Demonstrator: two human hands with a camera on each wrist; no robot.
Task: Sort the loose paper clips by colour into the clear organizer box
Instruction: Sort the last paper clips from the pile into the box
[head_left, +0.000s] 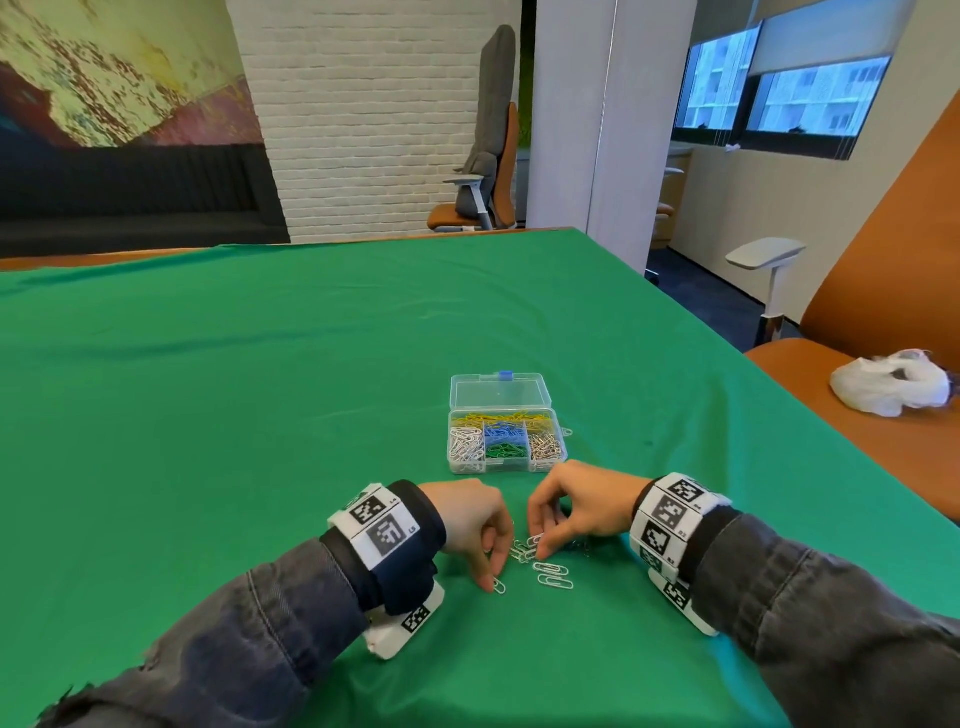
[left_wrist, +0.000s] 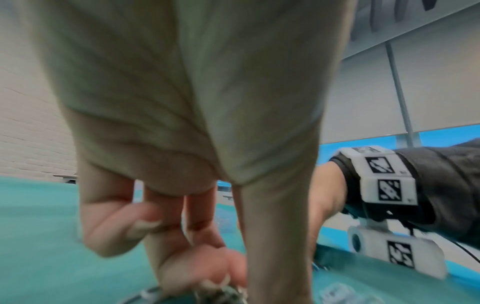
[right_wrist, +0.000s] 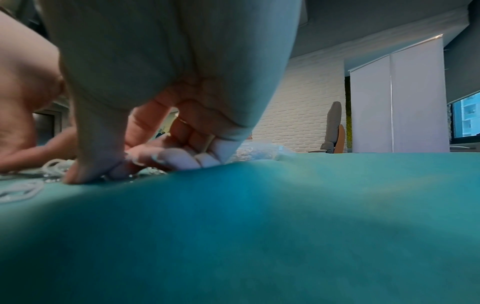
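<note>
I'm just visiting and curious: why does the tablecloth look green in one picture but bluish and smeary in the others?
Head view: sharp, evenly lit, tablecloth true green, straight edges bowed by the wide lens. Left wrist view: left hand fills the frame, blurred, cloth tinted teal. Right wrist view: right hand shadowed, near cloth out of focus.

Green cloth (head_left: 260, 415) under my white clips (head_left: 553, 574); clear box (head_left: 506, 441) shows yellow, white, blue, green, silver clips. My wristbands (head_left: 382, 527) are black-and-white checkered, sleeves dark denim.

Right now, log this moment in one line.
left hand: pinching clip | right hand: picking at clips | box: open, part-sorted
</note>
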